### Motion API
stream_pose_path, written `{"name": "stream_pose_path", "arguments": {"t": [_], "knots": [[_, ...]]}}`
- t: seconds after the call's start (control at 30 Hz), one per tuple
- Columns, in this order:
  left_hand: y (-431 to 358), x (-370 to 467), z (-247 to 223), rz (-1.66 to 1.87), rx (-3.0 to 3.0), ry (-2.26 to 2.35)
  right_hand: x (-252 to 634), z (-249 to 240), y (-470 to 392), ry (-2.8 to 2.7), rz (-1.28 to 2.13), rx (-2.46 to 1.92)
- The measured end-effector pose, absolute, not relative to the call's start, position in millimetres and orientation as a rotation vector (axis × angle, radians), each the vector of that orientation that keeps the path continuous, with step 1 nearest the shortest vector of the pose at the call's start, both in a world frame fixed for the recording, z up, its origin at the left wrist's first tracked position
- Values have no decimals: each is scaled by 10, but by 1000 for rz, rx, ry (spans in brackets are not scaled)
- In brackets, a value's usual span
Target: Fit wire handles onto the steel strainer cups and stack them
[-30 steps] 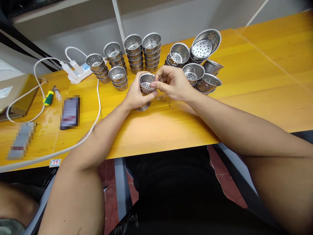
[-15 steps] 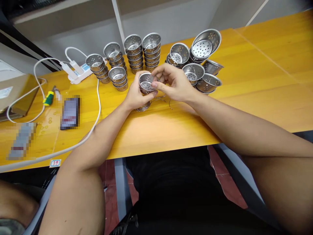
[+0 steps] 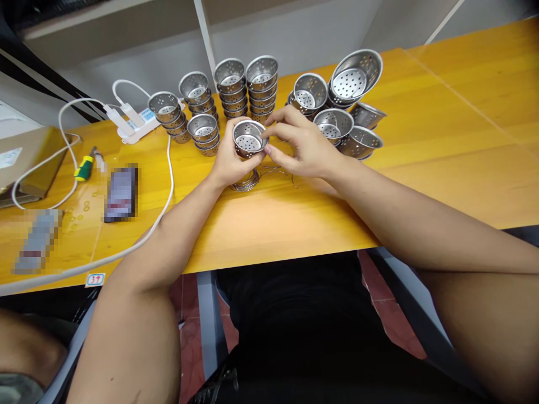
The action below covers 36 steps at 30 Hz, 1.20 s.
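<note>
My left hand (image 3: 231, 156) is wrapped round the left side of a small perforated metal cup (image 3: 248, 138), its mouth facing up toward me. At the cup's right rim, my right hand (image 3: 301, 143) has thumb and forefinger bent onto the edge, with the other fingers curled above. Whether a bit of wire sits between those fingertips is too small to tell. Just below the cup lies a bundle of thin metal wire rings (image 3: 246, 184), partly covered by my left hand. Loose curved wires (image 3: 275, 168) lie to its right, under my right hand.
Stacked perforated cups (image 3: 231, 92) stand behind and left of my hands. More cups (image 3: 309, 92), some tilted, are at the right. A power strip (image 3: 141, 126), white cable (image 3: 170, 179), green-yellow-handled tool (image 3: 84, 168) and blurred phone-like object (image 3: 121, 193) occupy the left.
The cup has shifted slightly left and tipped more toward me in my left hand. My right fingers have opened a little and moved along its right rim.
</note>
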<state>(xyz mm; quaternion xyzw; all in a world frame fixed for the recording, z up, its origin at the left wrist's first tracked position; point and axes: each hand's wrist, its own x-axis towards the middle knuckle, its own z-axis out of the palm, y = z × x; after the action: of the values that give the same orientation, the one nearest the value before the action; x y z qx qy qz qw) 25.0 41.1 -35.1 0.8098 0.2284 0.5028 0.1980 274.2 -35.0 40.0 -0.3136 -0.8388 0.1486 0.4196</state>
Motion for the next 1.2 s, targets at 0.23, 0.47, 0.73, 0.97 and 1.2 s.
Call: {"name": "stream_pose_path", "arguments": {"t": [0.23, 0.47, 0.73, 0.97, 1.2], "knots": [[411, 252, -373, 1376, 2301, 657, 2746, 388, -350, -2116, 398, -796], [345, 299, -328, 1340, 2362, 581, 2742, 322, -327, -2134, 404, -768], [364, 297, -330, 1325, 2380, 564, 2752, 331, -335, -2137, 354, -773], [386, 314, -357, 1345, 2427, 565, 2720, 260, -295, -2125, 323, -747], [338, 241, -345, 1177, 2413, 685, 2938, 641, -367, -2109, 89, -953]]}}
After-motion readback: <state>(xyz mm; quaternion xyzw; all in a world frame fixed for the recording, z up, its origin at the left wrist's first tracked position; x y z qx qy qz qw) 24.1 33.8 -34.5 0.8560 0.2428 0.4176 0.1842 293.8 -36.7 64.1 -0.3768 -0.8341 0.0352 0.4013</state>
